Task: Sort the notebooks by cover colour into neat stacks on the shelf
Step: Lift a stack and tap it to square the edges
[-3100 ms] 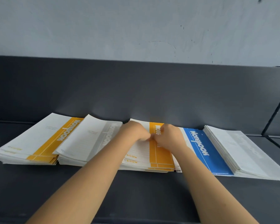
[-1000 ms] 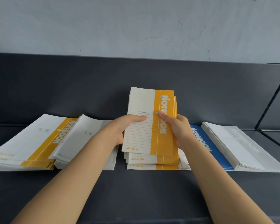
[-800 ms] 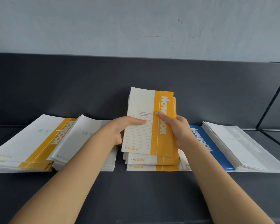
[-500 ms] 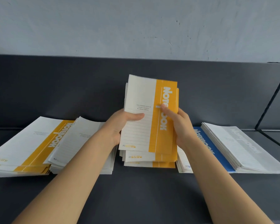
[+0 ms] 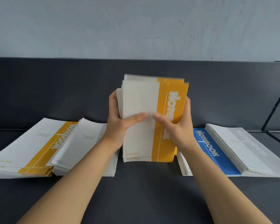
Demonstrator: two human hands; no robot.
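**Hands: both gripping the orange notebook bundle**

Head view. Left hand (image 5: 118,125) and right hand (image 5: 178,126) grip the orange notebook bundle (image 5: 141,101) by its side edges, thumbs on the front cover. The bundle is upright, blurred, its top edges uneven. On the shelf (image 5: 144,191): orange stack (image 5: 39,146) far left, grey stack (image 5: 81,147) overlapping its right edge, blue stack (image 5: 208,147) and pale stack (image 5: 242,147) to the right. Dark shelf surface shows between the grey and blue stacks and along the front.

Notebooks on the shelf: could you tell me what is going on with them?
A person holds a bundle of orange notebooks upright over the shelf, the left hand gripping its left edge and the right hand its right edge. Four other stacks lie flat: an orange stack and a pale grey stack on the left, a blue stack and a second grey stack on the right.
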